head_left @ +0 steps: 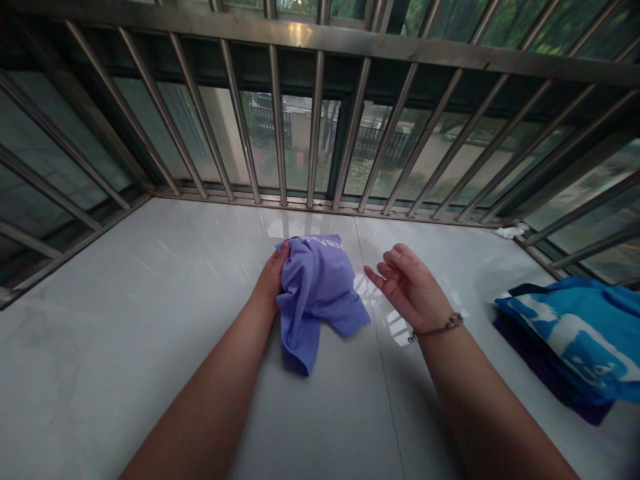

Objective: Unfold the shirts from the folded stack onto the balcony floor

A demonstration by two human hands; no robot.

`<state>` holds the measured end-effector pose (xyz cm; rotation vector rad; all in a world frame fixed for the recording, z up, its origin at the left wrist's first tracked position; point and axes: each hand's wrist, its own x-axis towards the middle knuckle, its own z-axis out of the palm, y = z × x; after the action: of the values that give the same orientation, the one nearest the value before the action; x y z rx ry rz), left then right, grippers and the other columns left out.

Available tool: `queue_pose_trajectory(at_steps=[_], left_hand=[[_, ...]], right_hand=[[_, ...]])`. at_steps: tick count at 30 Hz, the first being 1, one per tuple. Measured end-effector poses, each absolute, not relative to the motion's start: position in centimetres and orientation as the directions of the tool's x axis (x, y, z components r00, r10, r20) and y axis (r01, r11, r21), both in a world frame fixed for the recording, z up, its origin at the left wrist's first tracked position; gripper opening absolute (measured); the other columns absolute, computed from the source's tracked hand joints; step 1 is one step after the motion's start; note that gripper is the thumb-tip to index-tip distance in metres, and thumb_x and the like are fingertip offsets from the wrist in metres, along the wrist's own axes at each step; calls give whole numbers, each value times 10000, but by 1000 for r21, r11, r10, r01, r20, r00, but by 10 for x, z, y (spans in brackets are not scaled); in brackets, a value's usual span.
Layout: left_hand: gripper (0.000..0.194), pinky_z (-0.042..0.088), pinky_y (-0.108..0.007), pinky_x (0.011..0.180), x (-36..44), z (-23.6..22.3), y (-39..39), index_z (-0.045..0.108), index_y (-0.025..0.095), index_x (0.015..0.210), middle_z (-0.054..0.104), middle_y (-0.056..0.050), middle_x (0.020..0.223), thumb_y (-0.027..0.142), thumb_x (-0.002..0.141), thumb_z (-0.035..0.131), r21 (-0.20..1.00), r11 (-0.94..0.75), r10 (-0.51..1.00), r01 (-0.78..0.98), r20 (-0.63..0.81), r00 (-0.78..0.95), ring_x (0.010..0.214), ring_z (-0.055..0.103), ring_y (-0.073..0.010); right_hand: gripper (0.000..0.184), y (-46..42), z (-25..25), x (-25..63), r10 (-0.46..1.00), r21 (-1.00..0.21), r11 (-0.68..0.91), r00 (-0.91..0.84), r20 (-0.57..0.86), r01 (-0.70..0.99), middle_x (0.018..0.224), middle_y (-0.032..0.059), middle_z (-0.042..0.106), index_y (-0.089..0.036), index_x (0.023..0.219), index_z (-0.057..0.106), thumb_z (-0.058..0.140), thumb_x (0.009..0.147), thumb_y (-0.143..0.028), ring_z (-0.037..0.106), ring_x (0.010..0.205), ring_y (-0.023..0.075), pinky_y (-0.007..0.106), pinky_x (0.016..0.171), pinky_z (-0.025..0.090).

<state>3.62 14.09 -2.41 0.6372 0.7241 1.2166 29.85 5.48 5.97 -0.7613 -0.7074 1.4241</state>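
Head view: we see our left hand (pixel 273 275) at the left edge of a purple cloth (pixel 325 283), thumb laid over the fabric, the other fingers mostly hidden; it grips the cloth there. The cloth lies bunched on glossy white tiles (pixel 175 333), midway between our forearms, white lettering along its far edge, one loose end hanging toward us and another pointing right. Our right hand (pixel 407 287) is just beside it, apart from the cloth, fingers loosely curled, little finger stuck out, holding nothing; a bracelet (pixel 454 321) circles the wrist. Well to the right we note a blue garment (pixel 565 327) with a white print, atop dark cloth (pixel 555 387). Beyond, a metal railing (pixel 345 40) fronts the windows (pixel 300 147); a white scrap (pixel 511 231) sits by its right corner.
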Motion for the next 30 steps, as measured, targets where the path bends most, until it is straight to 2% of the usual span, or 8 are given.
queue_pose_trajectory(at_steps=[5,9,12,16,20,23,27,30], left_hand=[[501,649,-305,818,39,-24,122,805,173,1105,839,-61,964,495,773,997,750,453,798,-483,-100,594,820,799,-198],[602,652,-325,857,32,-27,117,794,192,1239,828,-126,1181,475,756,1014,753,545,572,-369,-12,820,964,809,-230],[654,650,-324,817,31,-24,121,758,251,1347,798,-113,1279,543,800,967,751,488,628,-445,51,776,914,781,-197],[750,635,-338,837,40,-25,128,699,299,1486,718,-105,1468,532,819,949,808,326,797,-491,45,602,744,674,-103],[933,579,-416,1035,51,-34,131,574,364,1624,694,-110,1496,393,787,986,865,325,809,-382,-45,586,1000,753,-188],[795,551,-430,1077,54,-34,130,662,384,1519,555,-109,1676,351,793,985,867,330,818,-374,-64,572,1084,746,-190],[589,555,-421,1025,53,-27,127,758,265,1340,679,-159,1520,425,816,974,871,322,798,-372,-38,601,1031,738,-196],[648,559,-415,1003,54,-24,126,752,243,1344,724,-159,1407,472,787,992,870,310,789,-384,-9,615,1103,733,-241]], right_hand=[[629,50,37,266,954,-998,-64,-293,-62,4,1263,54,775,-270,1324,694,950,815,-537,755,1054,223,407,976,628],[373,47,31,255,963,-854,65,-258,-82,515,1063,73,820,-207,1090,771,787,942,-548,752,975,276,401,895,589],[403,48,38,263,983,-801,88,-182,-27,593,871,55,795,-203,912,763,568,1061,-522,731,831,254,360,764,565],[443,44,62,278,976,-893,160,69,207,420,1044,58,821,-227,1158,781,551,1082,-597,771,975,265,378,845,616],[545,33,93,288,530,-811,317,617,582,493,1392,122,745,-233,1445,654,402,1143,-610,723,1289,327,530,1041,607],[553,25,115,301,213,-644,240,607,765,727,1488,146,675,-248,1520,591,294,1168,-555,621,1439,368,588,1103,554],[556,7,136,311,787,-489,95,236,570,867,883,122,739,-230,936,733,451,1115,-674,738,947,334,457,839,579],[696,-10,148,303,964,-714,261,-216,155,650,669,43,664,-225,744,660,313,1163,-660,660,677,206,346,702,527]])
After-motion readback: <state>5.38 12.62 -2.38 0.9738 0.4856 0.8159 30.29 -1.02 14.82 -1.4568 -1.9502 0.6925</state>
